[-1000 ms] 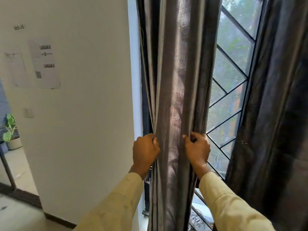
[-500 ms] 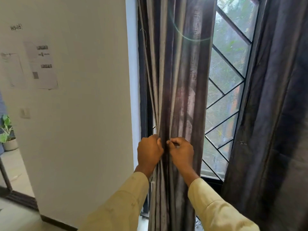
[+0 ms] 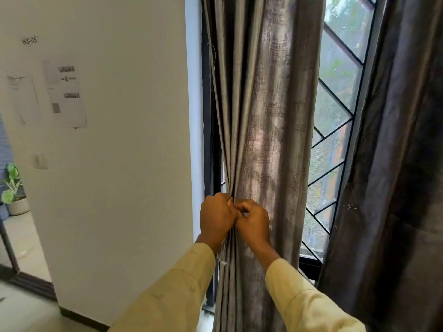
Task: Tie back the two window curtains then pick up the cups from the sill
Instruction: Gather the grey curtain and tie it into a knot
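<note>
The left curtain (image 3: 266, 111), grey-brown and pleated, hangs gathered against the left side of the window. My left hand (image 3: 215, 218) grips its bunched left edge at about waist height. My right hand (image 3: 254, 221) is right beside it, fingers curled and pinching the folds, the two hands touching. The right curtain (image 3: 398, 164), darker, hangs loose on the right. A short pale cord (image 3: 223, 263) dangles by my left wrist. No cups or sill show; the curtain and my arms hide that area.
A white wall (image 3: 119, 164) with taped papers (image 3: 67, 94) fills the left. The window's black diagonal grille (image 3: 335, 130) shows between the curtains. A potted plant (image 3: 13, 190) stands on the floor at the far left.
My right hand slid left across the curtain from its right edge until it met my left hand, bunching the fabric. The view has moved closer.
</note>
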